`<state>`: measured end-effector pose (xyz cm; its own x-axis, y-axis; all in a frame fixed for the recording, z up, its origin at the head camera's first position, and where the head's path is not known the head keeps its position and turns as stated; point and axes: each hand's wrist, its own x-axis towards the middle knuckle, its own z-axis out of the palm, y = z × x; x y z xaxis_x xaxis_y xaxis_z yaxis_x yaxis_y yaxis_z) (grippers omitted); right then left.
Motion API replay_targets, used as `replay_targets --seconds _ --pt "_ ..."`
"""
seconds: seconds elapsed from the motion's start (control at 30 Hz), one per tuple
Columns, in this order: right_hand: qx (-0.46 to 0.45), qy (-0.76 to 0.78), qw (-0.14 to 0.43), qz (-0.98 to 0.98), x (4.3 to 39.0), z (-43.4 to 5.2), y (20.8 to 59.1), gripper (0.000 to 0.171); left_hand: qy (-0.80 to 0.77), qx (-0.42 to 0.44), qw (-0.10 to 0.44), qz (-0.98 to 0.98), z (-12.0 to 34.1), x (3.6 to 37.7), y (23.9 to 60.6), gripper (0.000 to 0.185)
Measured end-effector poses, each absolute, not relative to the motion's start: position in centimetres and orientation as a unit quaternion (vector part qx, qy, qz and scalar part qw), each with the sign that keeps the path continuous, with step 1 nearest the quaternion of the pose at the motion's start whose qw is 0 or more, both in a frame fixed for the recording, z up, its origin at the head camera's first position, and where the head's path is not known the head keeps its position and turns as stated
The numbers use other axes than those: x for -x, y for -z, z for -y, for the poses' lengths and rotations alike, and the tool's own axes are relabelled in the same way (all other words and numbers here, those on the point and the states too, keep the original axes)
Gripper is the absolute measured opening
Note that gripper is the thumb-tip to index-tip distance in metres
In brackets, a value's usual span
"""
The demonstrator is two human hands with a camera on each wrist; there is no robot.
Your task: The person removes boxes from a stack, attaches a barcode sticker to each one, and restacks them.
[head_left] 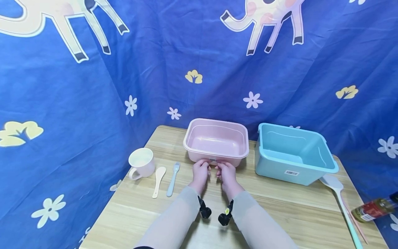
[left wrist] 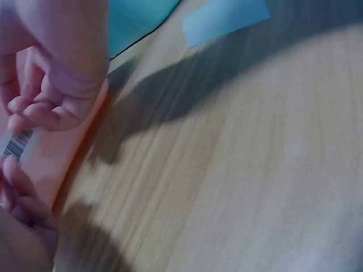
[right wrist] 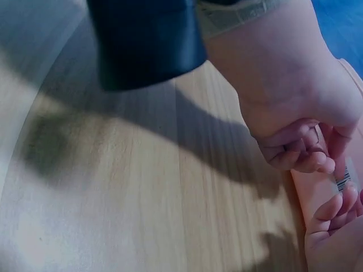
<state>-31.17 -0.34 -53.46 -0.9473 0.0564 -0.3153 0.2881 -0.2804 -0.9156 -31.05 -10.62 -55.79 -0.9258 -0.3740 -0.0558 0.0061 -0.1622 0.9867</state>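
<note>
**Pink tub: both hands at its barcode sticker**

Pink tub sits on the wooden table, mid-back, open side up, nothing visible inside. Just right of it a blue tub, close beside, not clearly touching. Both hands meet at the pink tub's near wall, right at the small barcode sticker.

Left hand: fingers curled in, tips against the tub wall at the sticker's left edge. The left wrist view shows the sticker between the two sets of fingertips. Whether the left hand really pinches the sticker or only touches it: cannot tell, too blurred.

Right hand: fingers bunched and curled, tips pressed on the wall at the sticker's right side. In the right wrist view the thumb and fingers close together just above the sticker; looks like a pinch at its edge, not certain.

Forearms in pale sleeves, a black wrist camera mount under each.

Left of the tubs: white mug, cream spoon, light blue fork, side by side, apart from the hands. Right front: a white-headed spatula with a blue handle and a bottle with a red label at the table edge. Blue cloth with flowers behind.
</note>
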Motion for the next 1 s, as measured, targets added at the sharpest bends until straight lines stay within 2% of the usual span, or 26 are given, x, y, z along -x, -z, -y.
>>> replay_targets --seconds 0.2,0.53,0.87,1.0 --pt "-0.143 0.785 0.101 -0.594 31.3 0.1 54.0 0.028 0.748 -0.146 0.089 0.641 10.9 30.9 55.4 0.028" --pt "-0.126 0.803 0.110 -0.572 31.0 0.1 53.4 0.032 0.760 -0.130 0.063 0.633 10.9 31.1 54.4 0.030" --pt "-0.110 0.774 0.161 -0.603 30.6 -0.6 54.1 0.041 0.749 -0.122 0.026 0.651 11.4 30.8 55.4 0.031" --pt "-0.102 0.755 0.174 -0.624 30.6 -1.2 54.0 0.039 0.727 -0.150 0.027 0.670 12.2 30.7 55.1 0.026"
